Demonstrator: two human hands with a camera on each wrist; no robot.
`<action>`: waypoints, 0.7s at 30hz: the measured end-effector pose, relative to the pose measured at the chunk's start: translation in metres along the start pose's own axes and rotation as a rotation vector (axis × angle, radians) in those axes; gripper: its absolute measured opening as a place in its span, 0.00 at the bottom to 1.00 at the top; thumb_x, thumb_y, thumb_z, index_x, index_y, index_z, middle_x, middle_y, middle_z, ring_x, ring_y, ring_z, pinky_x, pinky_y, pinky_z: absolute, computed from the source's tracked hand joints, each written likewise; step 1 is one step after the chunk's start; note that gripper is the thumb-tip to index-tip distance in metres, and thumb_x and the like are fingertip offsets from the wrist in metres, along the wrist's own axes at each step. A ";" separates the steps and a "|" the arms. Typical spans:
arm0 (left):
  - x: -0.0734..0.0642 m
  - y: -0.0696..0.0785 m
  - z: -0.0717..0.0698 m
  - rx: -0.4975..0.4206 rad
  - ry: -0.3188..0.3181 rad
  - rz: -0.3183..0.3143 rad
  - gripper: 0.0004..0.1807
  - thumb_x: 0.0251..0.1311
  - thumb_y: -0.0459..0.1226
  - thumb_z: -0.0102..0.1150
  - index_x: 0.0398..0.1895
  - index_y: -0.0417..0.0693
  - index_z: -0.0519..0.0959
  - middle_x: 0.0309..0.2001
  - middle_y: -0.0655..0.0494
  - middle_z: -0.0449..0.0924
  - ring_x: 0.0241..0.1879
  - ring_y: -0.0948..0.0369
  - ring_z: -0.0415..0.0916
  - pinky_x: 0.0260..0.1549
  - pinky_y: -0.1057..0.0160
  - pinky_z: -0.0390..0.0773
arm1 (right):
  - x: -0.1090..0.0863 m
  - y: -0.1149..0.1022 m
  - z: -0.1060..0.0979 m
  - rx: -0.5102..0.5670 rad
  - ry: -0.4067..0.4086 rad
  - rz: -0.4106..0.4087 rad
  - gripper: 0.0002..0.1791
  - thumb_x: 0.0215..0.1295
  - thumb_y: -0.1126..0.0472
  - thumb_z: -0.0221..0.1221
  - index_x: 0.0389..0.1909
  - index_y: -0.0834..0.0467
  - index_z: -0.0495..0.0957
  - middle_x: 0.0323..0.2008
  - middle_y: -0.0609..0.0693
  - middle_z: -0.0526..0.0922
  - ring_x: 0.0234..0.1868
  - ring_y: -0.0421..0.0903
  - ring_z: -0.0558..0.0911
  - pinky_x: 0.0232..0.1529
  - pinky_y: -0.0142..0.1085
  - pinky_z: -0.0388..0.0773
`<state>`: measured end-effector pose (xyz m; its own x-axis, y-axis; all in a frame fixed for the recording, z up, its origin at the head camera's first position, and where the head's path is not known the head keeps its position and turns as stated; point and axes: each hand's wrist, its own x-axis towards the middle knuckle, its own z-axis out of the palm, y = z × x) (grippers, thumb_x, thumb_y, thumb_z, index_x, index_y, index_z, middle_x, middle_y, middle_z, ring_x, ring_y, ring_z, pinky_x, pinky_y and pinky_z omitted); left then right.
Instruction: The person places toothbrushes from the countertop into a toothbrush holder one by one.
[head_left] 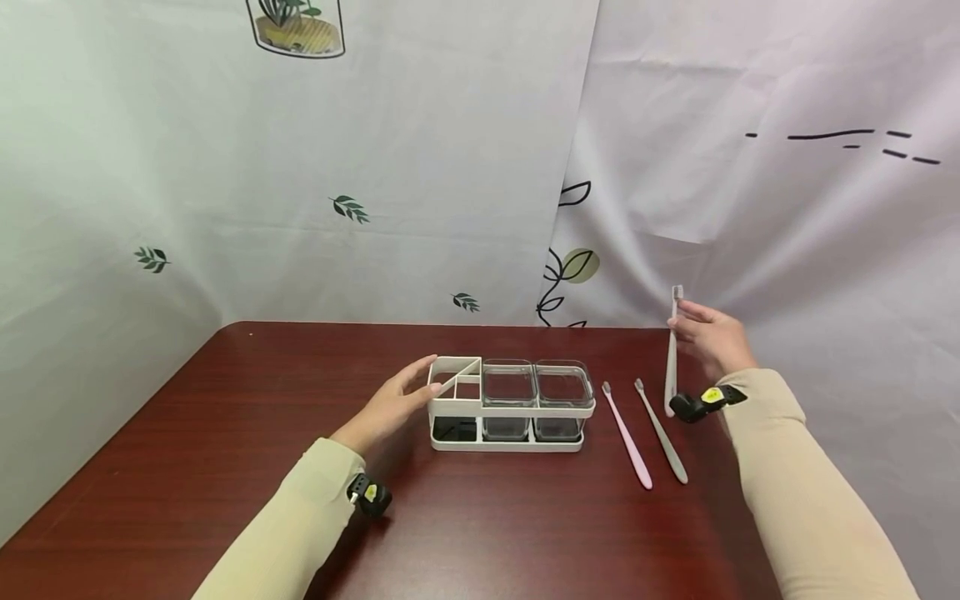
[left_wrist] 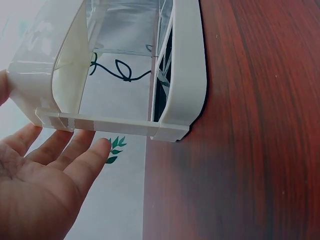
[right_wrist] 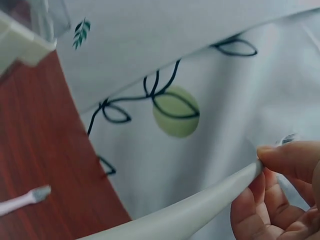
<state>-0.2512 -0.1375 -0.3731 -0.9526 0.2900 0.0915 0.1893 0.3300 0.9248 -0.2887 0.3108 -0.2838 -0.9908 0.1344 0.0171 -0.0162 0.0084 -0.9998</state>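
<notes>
In the head view my left hand (head_left: 392, 404) holds the left end of a white toothbrush holder (head_left: 517, 412), its thumb at the front and fingers behind. The left wrist view shows that hand's fingertips (left_wrist: 102, 145) against the end post. Two clear cups (head_left: 564, 385) stand in the holder's frame. My right hand (head_left: 716, 337) pinches a whitish toothbrush (head_left: 671, 367) near its head, bristles up and handle hanging down. A pink toothbrush (head_left: 628, 437) and a grey toothbrush (head_left: 662, 432) lie side by side on the table, right of the holder.
The dark red wooden table (head_left: 480, 525) ends at a light cloth backdrop (head_left: 450, 167) printed with leaves. The left part of the holder has small divided compartments (head_left: 467, 387). Each wrist carries a black camera on a strap.
</notes>
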 end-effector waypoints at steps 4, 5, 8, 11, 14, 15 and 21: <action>0.000 -0.001 0.000 -0.005 -0.005 -0.003 0.35 0.68 0.44 0.55 0.74 0.47 0.55 0.73 0.41 0.54 0.69 0.44 0.58 0.61 0.44 0.65 | -0.004 -0.008 0.006 0.086 -0.009 0.000 0.40 0.64 0.69 0.60 0.73 0.65 0.52 0.28 0.33 0.82 0.30 0.31 0.80 0.32 0.26 0.79; 0.000 -0.001 0.000 -0.010 -0.006 -0.002 0.35 0.68 0.43 0.55 0.74 0.47 0.55 0.73 0.40 0.54 0.69 0.44 0.58 0.61 0.45 0.66 | -0.005 -0.010 0.008 0.108 -0.010 -0.004 0.40 0.64 0.69 0.60 0.73 0.65 0.52 0.28 0.34 0.82 0.31 0.32 0.80 0.32 0.26 0.79; 0.001 -0.002 0.000 -0.040 -0.004 0.000 0.35 0.68 0.42 0.55 0.74 0.46 0.56 0.72 0.40 0.55 0.69 0.44 0.58 0.60 0.46 0.68 | -0.009 -0.017 0.014 0.163 -0.012 -0.022 0.37 0.63 0.70 0.60 0.72 0.62 0.57 0.30 0.36 0.82 0.31 0.32 0.81 0.32 0.26 0.79; 0.002 -0.002 0.001 -0.074 -0.001 0.007 0.34 0.67 0.41 0.55 0.74 0.46 0.56 0.72 0.39 0.55 0.69 0.44 0.58 0.59 0.46 0.69 | -0.012 -0.022 0.019 0.197 -0.011 -0.039 0.28 0.62 0.70 0.61 0.63 0.58 0.67 0.31 0.37 0.82 0.32 0.33 0.82 0.33 0.26 0.79; 0.003 -0.003 0.001 -0.089 0.005 0.005 0.34 0.67 0.40 0.56 0.74 0.46 0.57 0.72 0.39 0.56 0.68 0.44 0.58 0.58 0.46 0.70 | -0.013 -0.027 0.024 0.214 -0.021 -0.050 0.19 0.62 0.70 0.61 0.52 0.54 0.71 0.33 0.38 0.81 0.32 0.33 0.81 0.33 0.26 0.79; 0.003 -0.003 0.001 -0.089 0.006 0.006 0.34 0.67 0.40 0.56 0.74 0.46 0.57 0.72 0.39 0.56 0.68 0.44 0.59 0.58 0.46 0.70 | -0.014 -0.029 0.025 0.216 -0.026 -0.053 0.17 0.63 0.70 0.60 0.49 0.52 0.71 0.33 0.39 0.81 0.32 0.33 0.81 0.33 0.26 0.78; 0.003 -0.003 0.002 -0.110 0.002 0.014 0.34 0.67 0.38 0.55 0.74 0.43 0.56 0.71 0.38 0.56 0.67 0.43 0.61 0.57 0.49 0.72 | -0.017 -0.037 0.033 0.227 -0.057 -0.067 0.15 0.64 0.70 0.59 0.47 0.53 0.69 0.37 0.41 0.77 0.33 0.35 0.80 0.33 0.27 0.79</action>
<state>-0.2540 -0.1360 -0.3759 -0.9506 0.2919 0.1059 0.1759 0.2252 0.9583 -0.2757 0.2755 -0.2476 -0.9923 0.0848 0.0898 -0.1058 -0.2085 -0.9723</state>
